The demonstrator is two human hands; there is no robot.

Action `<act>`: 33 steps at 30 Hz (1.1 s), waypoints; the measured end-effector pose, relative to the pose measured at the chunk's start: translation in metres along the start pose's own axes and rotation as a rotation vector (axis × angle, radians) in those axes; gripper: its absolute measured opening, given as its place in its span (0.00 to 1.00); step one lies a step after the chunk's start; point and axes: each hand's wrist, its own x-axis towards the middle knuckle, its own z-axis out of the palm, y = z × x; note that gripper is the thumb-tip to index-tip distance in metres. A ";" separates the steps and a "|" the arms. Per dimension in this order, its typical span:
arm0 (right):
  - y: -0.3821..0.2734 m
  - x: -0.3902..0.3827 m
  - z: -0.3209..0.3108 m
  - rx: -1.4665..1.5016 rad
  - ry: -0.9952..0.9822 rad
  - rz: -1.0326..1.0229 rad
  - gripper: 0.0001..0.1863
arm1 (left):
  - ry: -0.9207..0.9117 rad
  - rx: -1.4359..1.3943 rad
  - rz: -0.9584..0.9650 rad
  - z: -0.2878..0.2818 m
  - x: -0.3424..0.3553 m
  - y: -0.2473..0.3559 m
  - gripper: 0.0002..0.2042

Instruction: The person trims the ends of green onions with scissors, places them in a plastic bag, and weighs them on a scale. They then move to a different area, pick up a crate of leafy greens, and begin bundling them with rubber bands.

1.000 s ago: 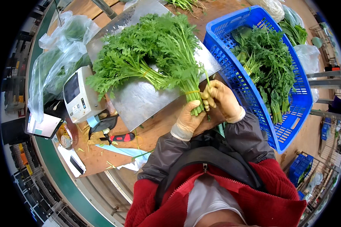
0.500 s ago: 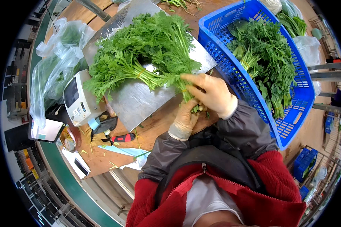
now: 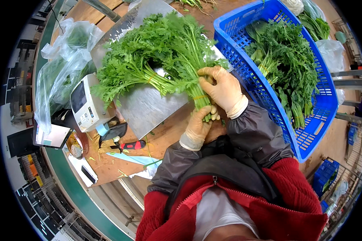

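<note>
A bunch of leafy greens [image 3: 181, 48] lies on the steel scale platter [image 3: 149, 108], its stems tied with a yellow band. My left hand [image 3: 199, 124], in a pale glove, grips the cut stem ends at the platter's near corner. My right hand [image 3: 221, 90], also gloved, wraps the stems just above the band. A second tied bunch [image 3: 128, 72] lies to the left on the same platter.
A blue plastic crate [image 3: 309, 132] holding more green bunches stands to the right. The white scale display [image 3: 86, 106], a red-handled cutter [image 3: 130, 145], a tape roll [image 3: 74, 149] and clear plastic bags [image 3: 64, 64] sit at the left on the wooden table [image 3: 165, 134].
My right hand has slid up the stems toward the leaves, past the yellow band. My left hand has stayed on the stem ends.
</note>
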 end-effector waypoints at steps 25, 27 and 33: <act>0.000 0.009 -0.007 -0.016 -0.103 0.068 0.12 | -0.083 -0.022 0.016 -0.001 -0.001 0.004 0.15; -0.003 0.008 -0.004 -0.038 -0.083 0.045 0.12 | -0.079 -0.017 0.020 -0.002 -0.001 0.004 0.15; -0.001 0.023 -0.001 -0.111 -0.075 -0.065 0.15 | -0.062 -0.008 0.005 -0.003 -0.001 0.006 0.14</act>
